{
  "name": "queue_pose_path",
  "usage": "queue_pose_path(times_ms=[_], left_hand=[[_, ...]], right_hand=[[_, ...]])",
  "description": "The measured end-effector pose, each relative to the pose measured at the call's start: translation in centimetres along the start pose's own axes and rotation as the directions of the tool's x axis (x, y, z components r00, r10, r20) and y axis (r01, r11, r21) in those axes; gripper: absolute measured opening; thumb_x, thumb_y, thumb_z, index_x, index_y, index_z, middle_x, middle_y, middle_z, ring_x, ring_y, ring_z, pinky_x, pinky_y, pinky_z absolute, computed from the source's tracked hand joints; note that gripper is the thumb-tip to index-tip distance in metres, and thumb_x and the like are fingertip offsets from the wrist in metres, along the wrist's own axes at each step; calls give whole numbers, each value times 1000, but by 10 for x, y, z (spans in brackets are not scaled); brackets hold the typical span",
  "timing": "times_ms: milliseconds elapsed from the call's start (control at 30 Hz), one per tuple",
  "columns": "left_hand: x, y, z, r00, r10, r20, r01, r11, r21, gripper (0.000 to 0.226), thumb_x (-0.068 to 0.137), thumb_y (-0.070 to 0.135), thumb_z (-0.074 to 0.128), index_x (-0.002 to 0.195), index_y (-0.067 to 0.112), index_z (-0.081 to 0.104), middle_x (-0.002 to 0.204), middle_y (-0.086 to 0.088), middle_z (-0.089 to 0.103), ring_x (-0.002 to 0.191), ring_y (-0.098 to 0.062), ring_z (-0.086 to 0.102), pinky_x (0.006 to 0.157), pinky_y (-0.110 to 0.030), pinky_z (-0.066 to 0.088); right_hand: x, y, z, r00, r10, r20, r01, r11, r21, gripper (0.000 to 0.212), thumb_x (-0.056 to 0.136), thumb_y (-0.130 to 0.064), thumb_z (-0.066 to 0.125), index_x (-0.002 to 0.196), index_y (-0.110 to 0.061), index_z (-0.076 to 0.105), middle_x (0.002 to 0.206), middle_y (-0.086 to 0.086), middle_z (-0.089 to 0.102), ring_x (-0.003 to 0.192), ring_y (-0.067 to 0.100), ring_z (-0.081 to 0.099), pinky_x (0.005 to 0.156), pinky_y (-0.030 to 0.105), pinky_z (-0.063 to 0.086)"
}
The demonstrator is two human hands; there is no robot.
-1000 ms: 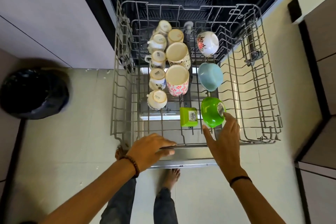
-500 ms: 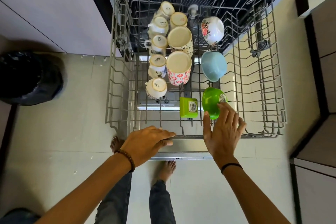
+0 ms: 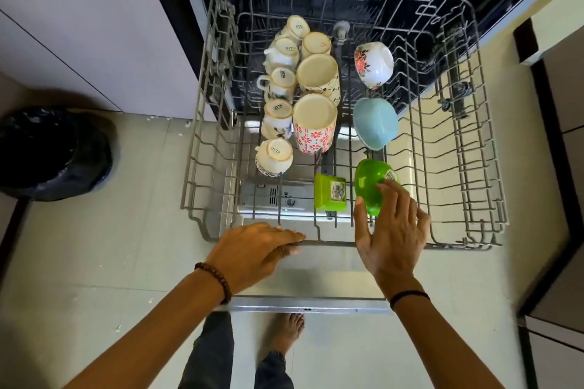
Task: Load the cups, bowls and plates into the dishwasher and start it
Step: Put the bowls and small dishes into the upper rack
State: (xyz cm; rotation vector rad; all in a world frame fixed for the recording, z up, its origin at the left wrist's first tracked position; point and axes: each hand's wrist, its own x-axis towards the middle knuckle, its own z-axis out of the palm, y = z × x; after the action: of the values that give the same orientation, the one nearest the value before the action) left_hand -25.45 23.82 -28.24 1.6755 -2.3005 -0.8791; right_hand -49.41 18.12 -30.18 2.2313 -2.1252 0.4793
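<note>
Single head view, steeply downward, close over dishwasher rack (image 3: 202,123), facing forward

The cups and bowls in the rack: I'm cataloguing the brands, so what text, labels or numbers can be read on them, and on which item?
"SISTA": printed on the upturned bases of the small white cups in the left row of the rack.
Sticker on the green square container: barcode label, print too small to read.
Sticker on the green bowl: too small and blurred to read.

My left hand (image 3: 252,251) lies flat, palm down, fingers together; my right hand (image 3: 390,237) reaches forward, fingers spread.
</note>
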Motion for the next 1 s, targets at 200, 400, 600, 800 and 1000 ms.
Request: queue_pose_path(times_ms=[200, 400, 600, 800, 1000], left_hand=[[32, -17, -24, 999, 26, -26, -24, 998, 60, 44, 97, 57, 28, 131, 43, 52, 114, 8, 69, 95, -11, 67, 78, -23, 53], [44, -22, -27, 994, 14, -109, -4, 996, 92, 55, 91, 60, 19, 122, 43, 60, 102, 11, 73, 84, -10, 69, 66, -26, 56], [78, -34, -49, 995, -24, -95, 37, 990, 138, 45, 97, 58, 26, 121, 42, 60, 95, 12, 73, 77, -10, 66, 64, -23, 52], [122, -38, -82, 993, -104, -59, 113, 974, 195, 34, 101, 47, 34, 128, 44, 54, 90, 4, 67, 88, -17, 63, 77, -28, 50], [172, -51, -99, 967, -138, -213, 185, 957, 223, 32, 101, 38, 36, 119, 41, 62, 93, 2, 73, 102, -14, 65, 120, -43, -8]], right_hand=[[38, -11, 12, 1000, -7, -24, 7, 1000, -24, 44, 98, -49, 43, 120, -12, 56, 122, 7, 59, 102, 26, 57, 84, 42, 41], [56, -11, 15, 1000, -20, -15, 19, 999, -34, 46, 98, -50, 37, 119, -14, 55, 121, 6, 59, 99, 26, 57, 84, 42, 40], [99, -19, 22, 1000, -20, 4, 21, 997, -69, 49, 98, -52, 33, 117, -12, 53, 117, 7, 59, 97, 28, 56, 83, 41, 40], [153, -24, 34, 999, -43, -22, 42, 998, -43, 46, 99, -52, 30, 112, -15, 53, 113, 7, 57, 98, 28, 56, 85, 42, 39], [191, -37, 38, 987, -77, -143, 71, 996, -45, 47, 105, -41, 28, 118, -6, 55, 118, 13, 60, 101, 31, 56, 84, 42, 40]])
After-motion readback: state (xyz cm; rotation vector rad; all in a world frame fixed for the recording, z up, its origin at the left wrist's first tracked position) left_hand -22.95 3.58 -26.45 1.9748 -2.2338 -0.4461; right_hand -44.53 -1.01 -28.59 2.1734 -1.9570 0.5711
